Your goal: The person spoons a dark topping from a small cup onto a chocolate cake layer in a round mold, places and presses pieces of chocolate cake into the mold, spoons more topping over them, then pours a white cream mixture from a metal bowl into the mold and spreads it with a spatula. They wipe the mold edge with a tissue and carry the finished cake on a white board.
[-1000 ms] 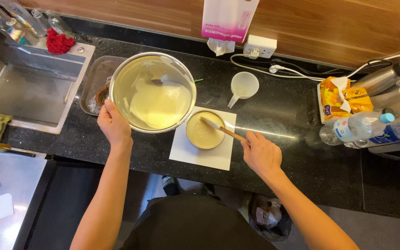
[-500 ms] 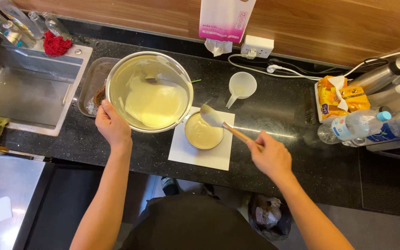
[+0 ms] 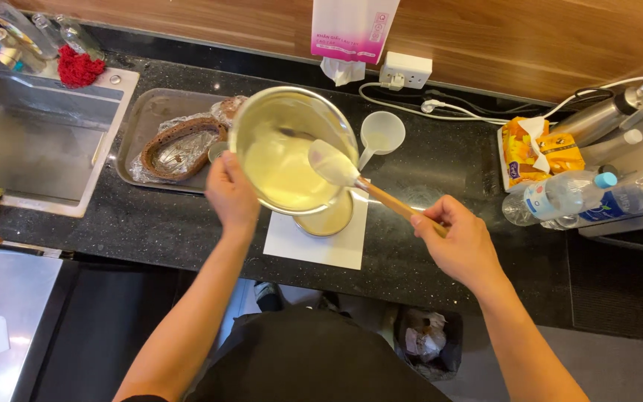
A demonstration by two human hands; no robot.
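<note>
- We see the bowl [image 3: 292,149], a metal one with pale yellow batter inside, tilted over the small dish [image 3: 330,218] near the middle of the black counter [image 3: 440,253].
- Our left hand [image 3: 231,195] grips the bowl's near rim, fingers curled shut around the edge, thumb on the outside.
- Our right hand [image 3: 461,244] is closed tight on the wooden handle of the spatula [image 3: 359,182]; its pale blade sits inside the bowl, against the right wall above the batter.
- The dish stands on a white square sheet [image 3: 314,242], mostly hidden under the bowl.
- Just behind the bowl lies a clear measuring cup [image 3: 381,134], its handle pointing toward us.
- To the left a metal tray [image 3: 143,126] holds a brown ring mould [image 3: 180,147] on crumpled foil.
- Further left is the sink [image 3: 31,149].
- At the right edge lie yellow packets [image 3: 541,152] and a plastic bottle [image 3: 567,195].
</note>
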